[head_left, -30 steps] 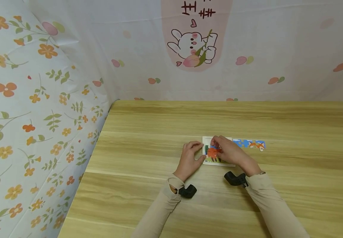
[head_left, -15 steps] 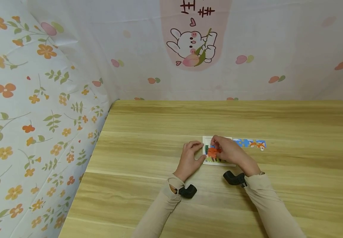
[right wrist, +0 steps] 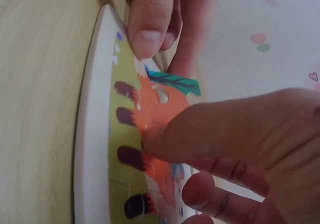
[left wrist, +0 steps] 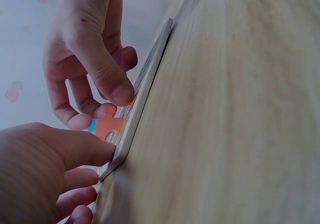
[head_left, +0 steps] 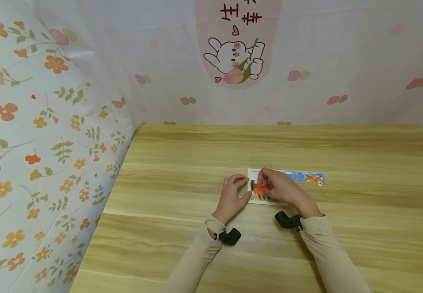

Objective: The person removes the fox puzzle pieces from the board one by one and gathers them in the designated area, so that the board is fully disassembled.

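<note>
A small jigsaw puzzle board (head_left: 248,185) with a pale frame lies on the table, carrying pieces that show an orange fox on green ground. My left hand (head_left: 231,197) is at the board's left side, its thumb (left wrist: 95,154) on the rim near the corner and its curved fingers along the edge. Over the board, my right hand (head_left: 281,185) pinches an orange puzzle piece (left wrist: 106,128) between thumb (right wrist: 165,136) and fingertips. Part of that piece is hidden behind the fingers. Green leaf printing (right wrist: 180,82) shows near the left thumb in the right wrist view.
Several loose puzzle pieces (head_left: 306,178), blue with fox ears, lie in a row just right of the board, beside my right hand. The wooden table (head_left: 182,162) meets a printed cloth (head_left: 152,97) at the back and a floral cloth (head_left: 50,162) at the left.
Both hands stay almost where they were, with the right fingers working over the same spot on the board. The whole head view has shifted slightly.
</note>
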The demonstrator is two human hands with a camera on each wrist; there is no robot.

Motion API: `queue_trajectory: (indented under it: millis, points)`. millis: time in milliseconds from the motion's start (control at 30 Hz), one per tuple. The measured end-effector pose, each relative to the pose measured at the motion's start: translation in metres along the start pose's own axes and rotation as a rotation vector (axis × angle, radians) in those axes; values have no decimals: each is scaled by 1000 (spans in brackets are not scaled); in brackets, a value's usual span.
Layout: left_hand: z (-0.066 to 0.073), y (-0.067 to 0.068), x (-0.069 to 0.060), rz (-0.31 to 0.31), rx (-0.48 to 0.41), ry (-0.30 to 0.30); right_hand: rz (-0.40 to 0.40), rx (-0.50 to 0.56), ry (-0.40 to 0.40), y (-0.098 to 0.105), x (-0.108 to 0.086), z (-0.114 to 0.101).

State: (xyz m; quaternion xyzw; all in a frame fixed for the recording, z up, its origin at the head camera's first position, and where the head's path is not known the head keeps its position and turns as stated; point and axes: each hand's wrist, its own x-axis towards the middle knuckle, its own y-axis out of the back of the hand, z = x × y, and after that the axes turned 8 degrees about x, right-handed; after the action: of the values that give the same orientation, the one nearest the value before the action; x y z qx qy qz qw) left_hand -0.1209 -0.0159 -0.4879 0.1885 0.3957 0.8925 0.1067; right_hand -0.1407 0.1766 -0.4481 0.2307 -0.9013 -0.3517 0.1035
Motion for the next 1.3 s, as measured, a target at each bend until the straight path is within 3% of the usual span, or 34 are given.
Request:
queue_trajectory:
  millis: [367,667,1000,1300]
  points:
    - [-1,0,-1,-15,-13,-5,8,17,9,-1,-1,0]
    - [1,0,0,-20,6,11,47,13,12,-4,-3,3]
    - [4,1,1,-19,27,24,121,60,71,-8,-4,8]
    - [3,1,1,-15,27,16,103,64,25,-6,-3,6]
